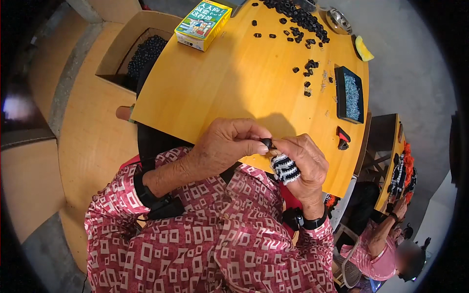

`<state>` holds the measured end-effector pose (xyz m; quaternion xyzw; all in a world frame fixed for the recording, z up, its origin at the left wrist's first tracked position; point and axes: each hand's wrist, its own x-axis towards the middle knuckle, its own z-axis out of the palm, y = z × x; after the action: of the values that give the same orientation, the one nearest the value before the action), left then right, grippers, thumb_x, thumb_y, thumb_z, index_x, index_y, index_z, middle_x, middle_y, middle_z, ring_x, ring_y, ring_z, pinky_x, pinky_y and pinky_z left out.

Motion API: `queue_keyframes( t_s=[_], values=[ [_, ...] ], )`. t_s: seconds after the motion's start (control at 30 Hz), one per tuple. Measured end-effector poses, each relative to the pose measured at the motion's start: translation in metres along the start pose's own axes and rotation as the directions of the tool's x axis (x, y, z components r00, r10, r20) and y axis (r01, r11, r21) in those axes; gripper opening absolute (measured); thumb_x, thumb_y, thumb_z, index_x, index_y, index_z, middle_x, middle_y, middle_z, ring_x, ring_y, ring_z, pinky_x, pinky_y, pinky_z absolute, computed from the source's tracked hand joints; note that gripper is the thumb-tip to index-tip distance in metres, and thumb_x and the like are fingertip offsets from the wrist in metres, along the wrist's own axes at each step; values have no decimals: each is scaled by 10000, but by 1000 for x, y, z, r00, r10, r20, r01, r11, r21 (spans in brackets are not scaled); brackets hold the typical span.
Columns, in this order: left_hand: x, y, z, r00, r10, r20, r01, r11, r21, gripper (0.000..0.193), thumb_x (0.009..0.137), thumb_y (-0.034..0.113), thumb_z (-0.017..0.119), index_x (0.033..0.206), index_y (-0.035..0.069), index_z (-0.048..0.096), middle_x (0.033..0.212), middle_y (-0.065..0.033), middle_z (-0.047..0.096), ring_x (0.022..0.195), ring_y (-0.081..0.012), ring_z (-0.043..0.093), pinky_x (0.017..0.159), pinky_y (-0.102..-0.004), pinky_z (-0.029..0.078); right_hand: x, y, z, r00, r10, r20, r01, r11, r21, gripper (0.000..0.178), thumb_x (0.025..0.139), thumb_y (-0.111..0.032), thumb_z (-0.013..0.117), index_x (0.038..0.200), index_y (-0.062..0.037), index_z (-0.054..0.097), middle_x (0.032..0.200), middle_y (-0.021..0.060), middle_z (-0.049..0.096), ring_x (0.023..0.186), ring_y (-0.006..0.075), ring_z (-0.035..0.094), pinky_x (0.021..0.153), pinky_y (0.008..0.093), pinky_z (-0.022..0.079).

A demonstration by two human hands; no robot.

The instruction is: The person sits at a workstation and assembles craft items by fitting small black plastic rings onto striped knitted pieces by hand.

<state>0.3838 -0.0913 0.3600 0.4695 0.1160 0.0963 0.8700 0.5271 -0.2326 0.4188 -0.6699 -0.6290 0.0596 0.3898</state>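
My left hand [229,141] pinches a small black plastic part [266,143] between thumb and forefinger, above the near edge of the table. Against the part's right end, my right hand [309,163] has its fingers closed; anything small between those fingertips is hidden. A black-and-white striped knitted cover [285,168] wraps a digit of my right hand. Farther off on the table lie loose black plastic parts [311,64] like the one held. To the right, a black tray [362,116] contains many tiny pale-blue, shiny pieces, too small to name.
A yellow-and-green carton [201,27] stands at the far left of the wooden table [195,93]. A red-and-black tool [343,138] lies near the right edge. Beyond are a metal bowl [338,22] and a yellow wedge [363,49]. A cardboard box [115,61] holds black parts. Another person [378,251] works at lower right.
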Motion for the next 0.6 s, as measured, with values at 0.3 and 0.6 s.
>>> queue_keyframes(
  t_s=[0.3,0.6],
  values=[
    [0,1,-2,999,-40,-13,40,999,2,241,885,11,668,1109,-69,626,964,-74,681,901,-103,640,819,-229,518,1,0,-2,992,-99,84,108,989,-100,373,655,-60,756,1005,43,678,883,142,651,732,272,627,637,344,510],
    [2,7,-3,992,-113,60,120,985,-121,232,901,41,668,1119,-30,633,985,-84,692,915,-147,673,849,-257,535,6,-1,-11,997,-21,68,24,999,-36,302,685,-43,781,961,24,679,830,126,644,735,262,642,639,334,512]
  ],
)
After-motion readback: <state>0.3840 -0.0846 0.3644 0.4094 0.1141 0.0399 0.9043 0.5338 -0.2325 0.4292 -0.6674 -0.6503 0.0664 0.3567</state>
